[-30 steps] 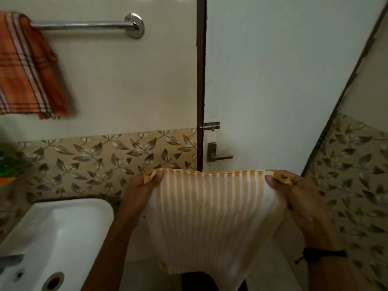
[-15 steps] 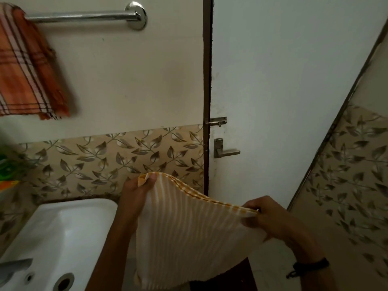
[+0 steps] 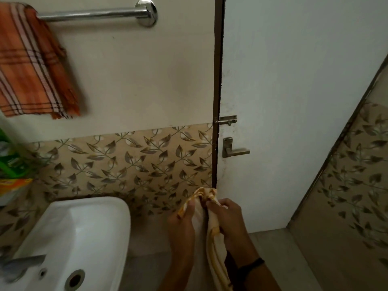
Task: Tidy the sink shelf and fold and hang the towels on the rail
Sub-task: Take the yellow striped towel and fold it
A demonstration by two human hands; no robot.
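Door (image 3: 294, 101): white, shut against its dark frame, filling the upper right; latch bolt (image 3: 226, 120) sits just above the lever handle (image 3: 235, 148) at its left edge.
Wall: plain cream above, leaf-pattern tiles (image 3: 130, 160) in a band below.
Sink (image 3: 84, 232): white basin in the lower left corner, drain hole (image 3: 75, 279) showing near its front, tap (image 3: 21, 264) blurred at the far left.
Orange towel (image 3: 31, 66): checked, draped over the left end of the rail, hanging flat against the wall.
Rail (image 3: 92, 14): chrome bar across the top left, its right half bare up to the round mount.
Striped towel (image 3: 212, 234): yellow-and-white, bunched lengthwise between both hands, low centre, right of the sink, hanging down out of frame.
Left hand (image 3: 181, 225): closed around the towel's top left, thumb pressed on the cloth.
Right hand (image 3: 228, 221): pinching the top right, knuckles nearly touching the left.
Shelf items (image 3: 10, 164): green and orange packs at the left edge, too blurred to read.
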